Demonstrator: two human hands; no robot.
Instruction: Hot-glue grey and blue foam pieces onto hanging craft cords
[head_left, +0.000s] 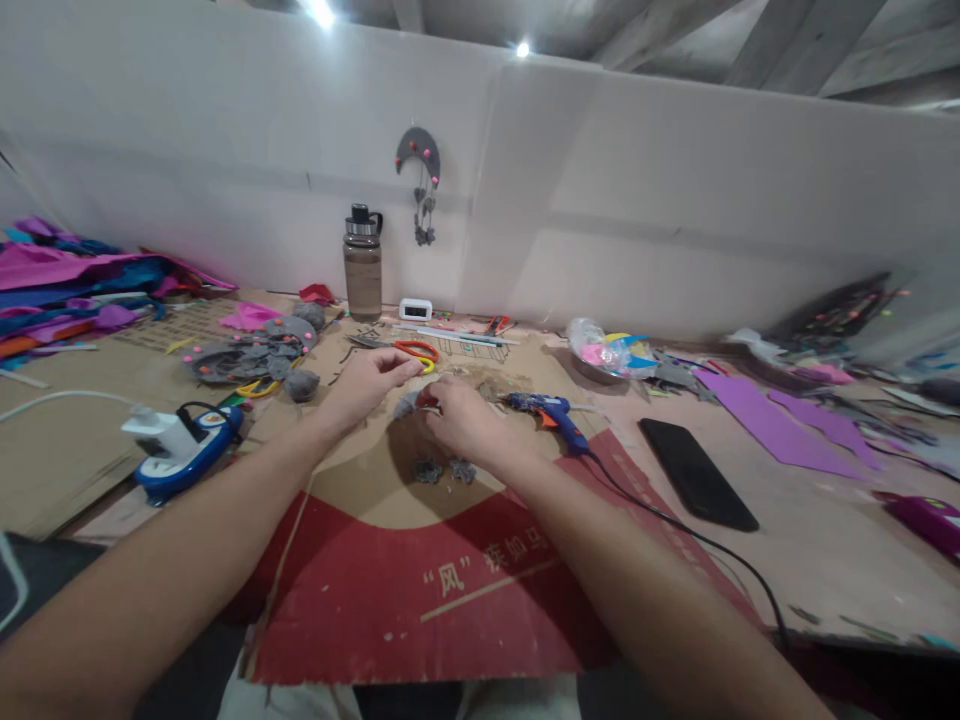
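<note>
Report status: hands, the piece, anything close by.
Left hand and right hand together pinching a grey felt piece. Two more grey bits lie beneath. Glue gun just right of right hand.

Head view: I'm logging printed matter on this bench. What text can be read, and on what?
"风" in quote marks: white print on the red cardboard sheet.
The characters after it: too blurred to read.
Small white clock: digits too small to read.
Nothing else legible.

Both hands [420, 405] pinching grey felt piece [407, 403], glue gun [547, 413] beside
</note>
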